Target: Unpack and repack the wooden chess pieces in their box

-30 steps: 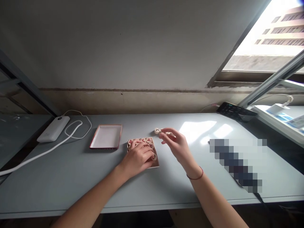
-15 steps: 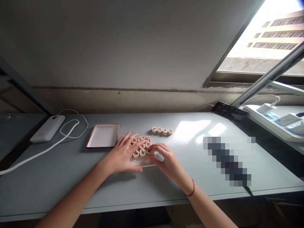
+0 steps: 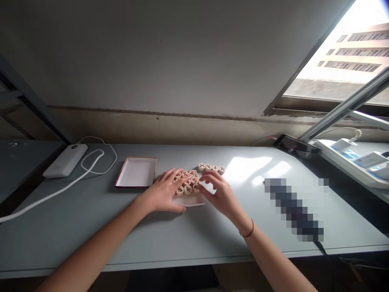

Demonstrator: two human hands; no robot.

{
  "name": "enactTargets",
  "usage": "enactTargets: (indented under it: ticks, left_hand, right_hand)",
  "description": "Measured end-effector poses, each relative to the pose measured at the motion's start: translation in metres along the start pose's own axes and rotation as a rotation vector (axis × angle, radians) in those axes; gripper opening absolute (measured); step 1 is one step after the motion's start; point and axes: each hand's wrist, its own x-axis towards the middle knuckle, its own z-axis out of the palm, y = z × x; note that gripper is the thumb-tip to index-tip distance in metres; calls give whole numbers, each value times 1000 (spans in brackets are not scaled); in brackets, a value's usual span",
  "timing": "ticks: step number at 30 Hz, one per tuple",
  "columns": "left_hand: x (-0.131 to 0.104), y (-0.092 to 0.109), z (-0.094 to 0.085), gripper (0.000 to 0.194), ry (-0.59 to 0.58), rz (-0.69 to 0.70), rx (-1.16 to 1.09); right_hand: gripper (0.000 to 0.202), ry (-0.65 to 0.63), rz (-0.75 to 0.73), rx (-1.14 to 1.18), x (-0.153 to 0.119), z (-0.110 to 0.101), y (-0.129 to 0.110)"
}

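A shallow white box [image 3: 190,201] holds rows of round wooden pieces [image 3: 187,190], some with red characters and some with black. Over the box's left side lies my left hand [image 3: 162,192], its fingers spread across the pieces and its thumb near the front edge. My right hand [image 3: 219,192] is at the box's right edge, fingers curved and thumb apart from them, with nothing seen between. Behind the right hand stands a row of several wooden pieces [image 3: 212,168] with black characters. The lid [image 3: 136,172], white inside with a red rim, lies open side up left of the box.
At the left are a white power bank [image 3: 66,161] and a looped white cable [image 3: 91,167]. A phone [image 3: 296,146] leans at the back right, beside a white tray [image 3: 352,164] with chargers. A blurred dark object [image 3: 294,211] lies on the desk [image 3: 225,239] at the right.
The view has shifted slightly. My right hand has drawn back a little from the black-marked piece at the front right of the box, which now shows more fully. My left hand stays over the box.
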Motion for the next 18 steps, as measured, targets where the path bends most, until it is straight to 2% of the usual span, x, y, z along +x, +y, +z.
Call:
enactTargets:
  ticks: [2, 5, 7, 9, 12, 14, 16, 18]
  left_hand:
    - [3, -4, -1, 94, -8, 24, -7]
    - [2, -8, -3, 94, 10, 48, -18]
    - [-1, -9, -5, 92, 56, 64, -19]
    - [-5, -9, -9, 84, 124, 84, -20]
    - [-9, -10, -14, 56, 273, 86, -34]
    - [-9, -10, -15, 40, 389, 68, -45]
    - [-9, -10, -14, 34, 473, 63, -61]
    - [-8, -8, -10, 36, 519, 85, -84]
  right_hand:
    - [22, -39, 50, -104, 18, -6, 5]
    - [41, -228, 152, -344, 46, -9, 10]
    - [43, -345, 190, -457, 59, -6, 13]
    - [37, -394, 194, -523, 66, -2, 16]
    - [29, -386, 195, -552, 68, 1, 18]
    - [25, -314, 182, -475, 65, 0, 14]
    - [21, -200, 151, -272, 59, 0, 3]
    - [20, -149, 133, 10, 51, 2, -12]
